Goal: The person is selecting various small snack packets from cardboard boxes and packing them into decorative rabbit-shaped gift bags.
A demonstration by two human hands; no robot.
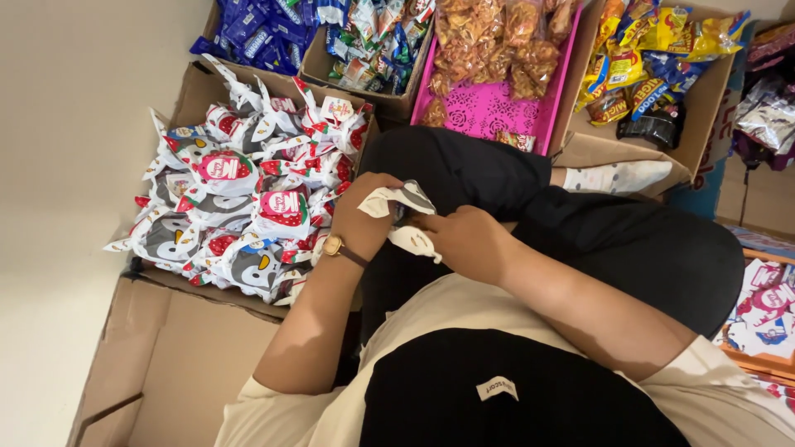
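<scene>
Right then, you had both hands together over your lap, working one small white wrapper [403,199]. Your left hand [364,211], the one with the gold watch [334,246], was curled shut around the wrapper's upper end. Your right hand [464,240] pinched the lower end, fingers closed on it. Just left of your wrists sat a cardboard box [190,91] heaped with red-and-white packets [240,199]. Beyond your knee stood a pink tray [497,112] of orange snacks, and a box of yellow packets [654,41] beside that.
</scene>
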